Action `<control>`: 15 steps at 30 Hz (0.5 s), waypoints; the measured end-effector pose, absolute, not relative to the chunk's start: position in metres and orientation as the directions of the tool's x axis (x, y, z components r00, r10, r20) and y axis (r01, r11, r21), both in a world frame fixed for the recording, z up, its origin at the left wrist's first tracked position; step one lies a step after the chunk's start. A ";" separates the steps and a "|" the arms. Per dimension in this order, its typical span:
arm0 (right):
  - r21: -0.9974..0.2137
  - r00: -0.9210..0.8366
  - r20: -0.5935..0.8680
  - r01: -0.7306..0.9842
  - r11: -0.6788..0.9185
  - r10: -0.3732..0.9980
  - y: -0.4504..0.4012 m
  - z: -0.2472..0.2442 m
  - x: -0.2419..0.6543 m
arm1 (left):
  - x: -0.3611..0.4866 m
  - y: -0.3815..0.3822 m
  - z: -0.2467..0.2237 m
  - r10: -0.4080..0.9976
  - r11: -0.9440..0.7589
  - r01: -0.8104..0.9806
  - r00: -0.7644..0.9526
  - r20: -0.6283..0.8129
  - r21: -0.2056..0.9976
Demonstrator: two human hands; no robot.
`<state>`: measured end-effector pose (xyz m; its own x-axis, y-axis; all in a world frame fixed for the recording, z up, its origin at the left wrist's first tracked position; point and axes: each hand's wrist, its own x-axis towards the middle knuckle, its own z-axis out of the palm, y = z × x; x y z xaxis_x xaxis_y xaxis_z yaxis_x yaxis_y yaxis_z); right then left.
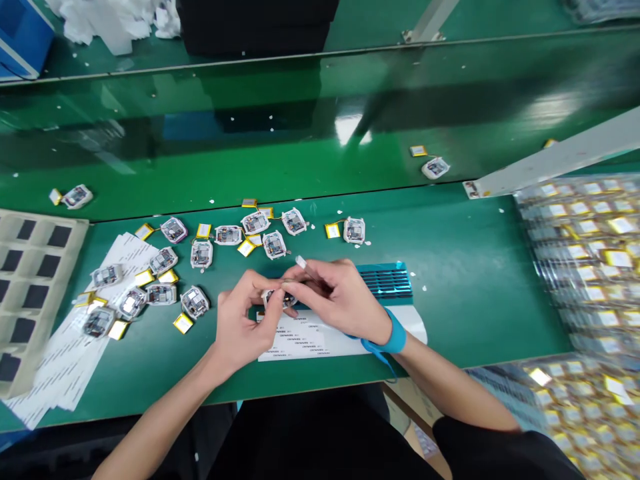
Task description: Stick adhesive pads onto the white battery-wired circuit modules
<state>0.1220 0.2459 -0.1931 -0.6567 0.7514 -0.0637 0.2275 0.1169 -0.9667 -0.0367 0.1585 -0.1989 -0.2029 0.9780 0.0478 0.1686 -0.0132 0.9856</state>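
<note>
Your left hand pinches a small white-wrapped circuit module between thumb and fingers, just above a printed sheet. Your right hand pinches a thin white-tipped tool, its lower end hidden by your fingers beside the module; the hands nearly touch. Risks: the module is small, so a loose pinch could drop it onto the sheet, and a slip of the tool could scratch the board. Tight finger overlap also hides the contact point, so you could misplace the tool. Loose modules and yellow pouch cells crowd the tabletop on your left, and a wide arm sweep could scatter them or snag thin leads. A blue finned block sits just past your hands, and a blue wrist strap circles your right wrist. Further out are plastic trays of cells on the right, a beige tray on the left, and white sheets under some modules.
</note>
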 end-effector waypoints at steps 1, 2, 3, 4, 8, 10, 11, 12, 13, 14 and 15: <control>-0.978 -0.663 -0.108 0.205 0.041 0.741 0.247 -0.192 0.120 | -0.038 0.160 -0.199 0.982 -0.027 0.185 -0.180 0.061 0.982; -0.983 -0.668 -0.134 0.181 -0.015 0.732 0.249 -0.191 0.118 | -0.040 0.161 -0.198 0.986 -0.029 0.202 -0.157 0.062 0.979; -0.986 -0.666 -0.146 0.161 -0.050 0.731 0.250 -0.188 0.117 | -0.043 0.162 -0.197 0.987 -0.031 0.229 -0.144 0.065 0.973; -0.988 -0.660 -0.141 0.145 -0.060 0.738 0.251 -0.184 0.118 | -0.045 0.163 -0.194 0.988 -0.038 0.268 -0.136 0.076 0.963; -1.000 -0.580 -0.009 0.025 0.007 0.815 0.248 -0.163 0.144 | -0.047 0.154 -0.176 0.981 -0.177 0.430 0.001 0.195 0.885; -0.997 -0.458 0.055 0.016 0.070 0.887 0.239 -0.157 0.167 | -0.041 0.140 -0.171 0.970 -0.242 0.449 0.116 0.213 0.860; -0.992 -0.389 0.079 0.057 0.110 0.918 0.233 -0.157 0.178 | -0.036 0.131 -0.171 0.965 -0.261 0.457 0.157 0.212 0.850; -0.987 -0.364 0.075 0.105 0.121 0.929 0.226 -0.160 0.187 | -0.030 0.123 -0.173 0.961 -0.270 0.473 0.183 0.207 0.839; -0.981 -0.383 0.037 0.161 0.106 0.923 0.219 -0.164 0.195 | -0.024 0.115 -0.177 0.961 -0.269 0.493 0.194 0.197 0.827; -0.973 -0.419 -0.022 0.218 0.077 0.908 0.212 -0.169 0.201 | -0.018 0.108 -0.182 0.964 -0.256 0.515 0.195 0.179 0.818; -0.961 -0.464 -0.096 0.272 0.039 0.881 0.205 -0.175 0.205 | -0.013 0.102 -0.187 0.969 -0.235 0.537 0.191 0.155 0.810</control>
